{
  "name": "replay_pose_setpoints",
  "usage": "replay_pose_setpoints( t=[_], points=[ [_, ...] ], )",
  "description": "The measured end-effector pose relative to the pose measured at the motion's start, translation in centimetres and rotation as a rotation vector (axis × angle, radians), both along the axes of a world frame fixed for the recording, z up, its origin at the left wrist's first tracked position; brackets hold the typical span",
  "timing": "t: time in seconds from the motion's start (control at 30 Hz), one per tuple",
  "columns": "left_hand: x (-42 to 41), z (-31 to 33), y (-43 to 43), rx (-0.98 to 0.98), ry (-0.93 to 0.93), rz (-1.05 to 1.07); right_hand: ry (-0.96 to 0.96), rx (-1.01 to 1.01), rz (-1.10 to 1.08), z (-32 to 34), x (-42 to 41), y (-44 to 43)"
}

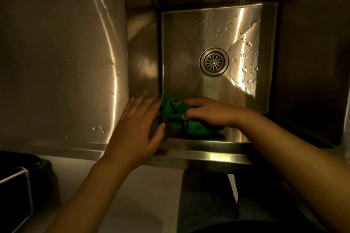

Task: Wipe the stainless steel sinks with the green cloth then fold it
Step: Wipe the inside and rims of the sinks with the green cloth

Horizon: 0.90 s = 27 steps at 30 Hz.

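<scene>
A bunched green cloth (175, 114) lies at the near left corner of the stainless steel sink (189, 47). My right hand (209, 112) grips the cloth from the right, with its fingers curled over the folds. Just left of the cloth my left hand (140, 125) hovers with fingers spread, holding nothing, over the sink's left wall and front rim. The sink floor is wet, with drops on its right side around the round drain (214, 61).
A steel drainboard (56, 62) with a few water drops runs left of the sink. The sink's front rim (217, 152) lies below my hands. A dark bin (15, 185) stands at the lower left on the pale floor.
</scene>
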<state>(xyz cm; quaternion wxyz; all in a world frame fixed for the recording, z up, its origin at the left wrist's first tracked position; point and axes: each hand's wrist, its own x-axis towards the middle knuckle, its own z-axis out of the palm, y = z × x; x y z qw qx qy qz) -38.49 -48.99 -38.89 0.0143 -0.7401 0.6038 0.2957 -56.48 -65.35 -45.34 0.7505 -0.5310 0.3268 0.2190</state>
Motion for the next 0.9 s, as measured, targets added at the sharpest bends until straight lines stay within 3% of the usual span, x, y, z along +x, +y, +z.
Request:
replay_pose_setpoints(
  t=[0.2, 0.4, 0.7, 0.9],
  points=[
    [-1.2, -0.6, 2.7, 0.000, -0.033, 0.018, -0.035, -0.029, 0.359, -0.7, -0.6, 1.1],
    [-3.3, -2.2, 1.6, 0.122, -0.103, 0.095, -0.038, -0.059, 0.504, -3.5, 1.9, 1.7],
    [-3.5, -2.1, 0.2, 0.291, -0.098, 0.068, -0.043, -0.044, 0.548, -9.0, 3.9, 2.4],
    [-3.7, -2.1, -0.4, 0.351, -0.031, 0.110, 0.225, -0.235, 0.654, -9.1, 0.0, 1.9]
  ],
)
